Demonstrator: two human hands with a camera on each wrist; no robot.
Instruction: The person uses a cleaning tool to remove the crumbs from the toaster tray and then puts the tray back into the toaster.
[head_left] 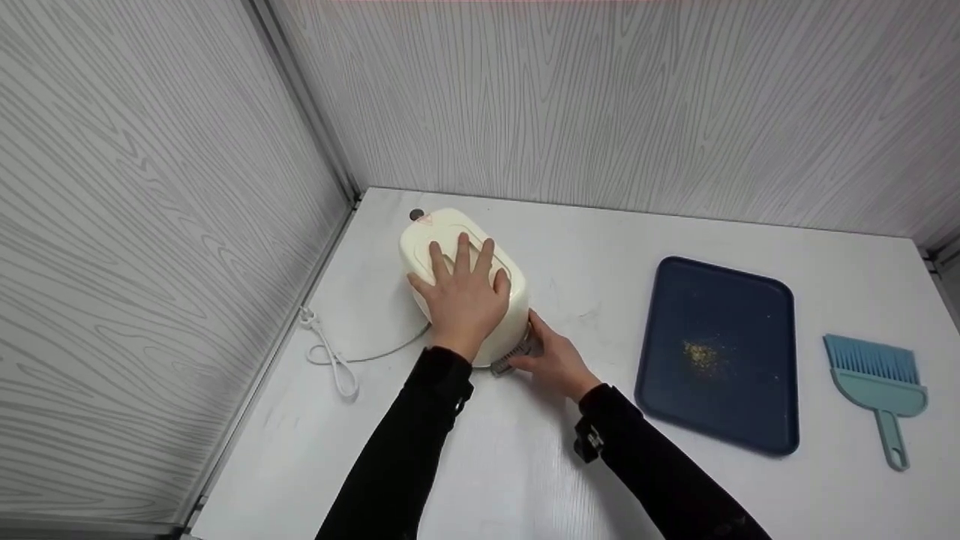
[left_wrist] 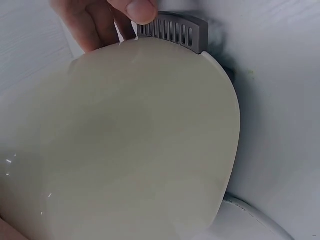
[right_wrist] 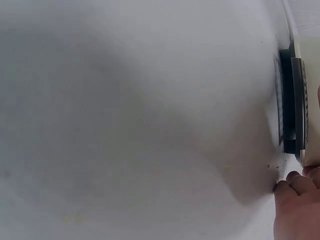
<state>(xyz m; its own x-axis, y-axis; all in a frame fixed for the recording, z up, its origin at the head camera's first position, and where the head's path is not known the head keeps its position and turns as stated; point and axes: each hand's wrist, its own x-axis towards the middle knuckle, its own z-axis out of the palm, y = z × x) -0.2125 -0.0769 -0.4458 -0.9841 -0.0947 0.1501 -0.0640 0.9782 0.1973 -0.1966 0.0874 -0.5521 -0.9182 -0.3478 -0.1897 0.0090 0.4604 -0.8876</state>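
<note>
A cream, rounded appliance that looks like a toaster (head_left: 513, 309) stands on the table at a slant, its end towards me filling much of the left wrist view. My left hand (head_left: 466, 300) lies with spread fingers on its top, hiding part of the recessed area there. At the lower edge of the near end sticks out a grey slotted piece (left_wrist: 175, 31). My right hand (head_left: 556, 364) is at that near right corner; its thumb (left_wrist: 141, 11) presses on the slotted piece while the other fingers curl beside the toaster's side.
A thin cord (head_left: 390, 351) runs left from the toaster to a looped white bundle (head_left: 341, 375). On the right, a dark blue tray (head_left: 720, 300) carries a small heap of yellowish crumbs (head_left: 702, 355). Beyond it lies a blue brush (head_left: 874, 375). Walls enclose the table's back and left.
</note>
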